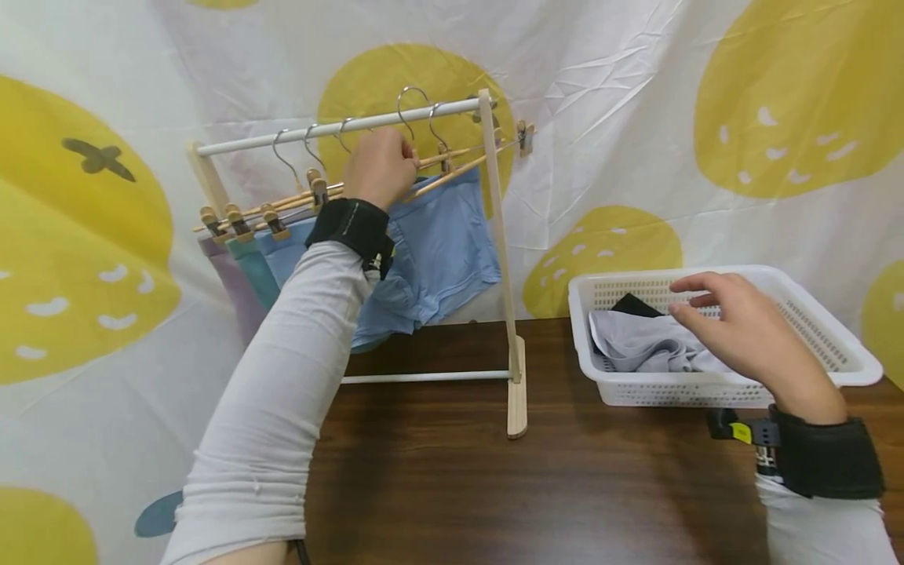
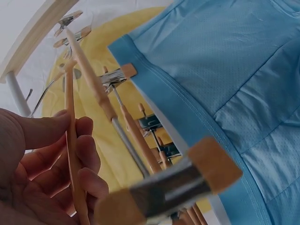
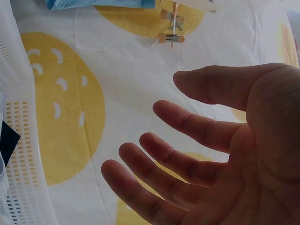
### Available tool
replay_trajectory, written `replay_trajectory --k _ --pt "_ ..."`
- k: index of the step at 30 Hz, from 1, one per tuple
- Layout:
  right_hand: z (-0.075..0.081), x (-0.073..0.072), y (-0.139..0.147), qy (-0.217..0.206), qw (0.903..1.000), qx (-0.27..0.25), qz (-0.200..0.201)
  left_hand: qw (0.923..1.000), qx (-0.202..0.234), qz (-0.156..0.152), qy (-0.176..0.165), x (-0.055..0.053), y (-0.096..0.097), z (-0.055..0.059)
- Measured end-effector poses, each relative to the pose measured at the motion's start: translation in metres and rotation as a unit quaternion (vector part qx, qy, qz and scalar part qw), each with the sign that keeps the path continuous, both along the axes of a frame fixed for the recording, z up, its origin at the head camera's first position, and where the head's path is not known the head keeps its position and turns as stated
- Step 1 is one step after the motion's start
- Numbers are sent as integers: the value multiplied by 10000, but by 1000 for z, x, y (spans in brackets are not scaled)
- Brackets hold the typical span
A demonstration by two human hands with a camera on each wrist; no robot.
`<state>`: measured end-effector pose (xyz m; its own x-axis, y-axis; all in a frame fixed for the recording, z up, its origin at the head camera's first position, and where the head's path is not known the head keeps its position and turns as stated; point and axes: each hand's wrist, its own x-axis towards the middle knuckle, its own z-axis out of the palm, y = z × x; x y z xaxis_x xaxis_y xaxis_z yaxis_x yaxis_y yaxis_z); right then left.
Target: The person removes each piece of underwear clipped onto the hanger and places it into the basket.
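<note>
My left hand (image 1: 381, 169) grips the wooden bar of a clip hanger (image 2: 69, 93) at the rack's rail, thumb on one side and curled fingers on the other. A metal hook (image 1: 413, 90) rises above the rail just beside this hand. Light-blue shorts (image 1: 452, 243) hang below, their waistband held by wooden clips (image 2: 215, 164) in the left wrist view. Over the white basket (image 1: 671, 392) my right hand (image 1: 756, 333) hovers with fingers spread and nothing in them. Grey cloth (image 1: 646, 341) and a black piece (image 1: 636, 304) lie in that basket.
The rack (image 1: 503, 235) has wooden uprights and a white rail (image 1: 374, 122), with purple (image 1: 229, 275) and teal garments (image 1: 254, 267) at its left end. It stands on a dark wooden table (image 1: 452, 486). Behind hangs a white curtain (image 1: 565, 47) with yellow fruit prints.
</note>
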<state>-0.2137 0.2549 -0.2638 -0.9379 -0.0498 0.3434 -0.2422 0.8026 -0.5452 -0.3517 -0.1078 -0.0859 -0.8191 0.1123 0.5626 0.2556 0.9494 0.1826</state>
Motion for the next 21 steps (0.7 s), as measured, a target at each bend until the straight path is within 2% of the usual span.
replay_trajectory --k 5,12,21 --pt "1 1 -1 81 10000 0 13 10000 -34 60 -8 -5 2 -4" --pt "1 1 -4 61 10000 -7 27 9998 -111 -96 -100 -10 -1 -12" --pt "2 0 -4 -32 10000 -9 46 9996 -181 -194 -132 -15 -5 -14"
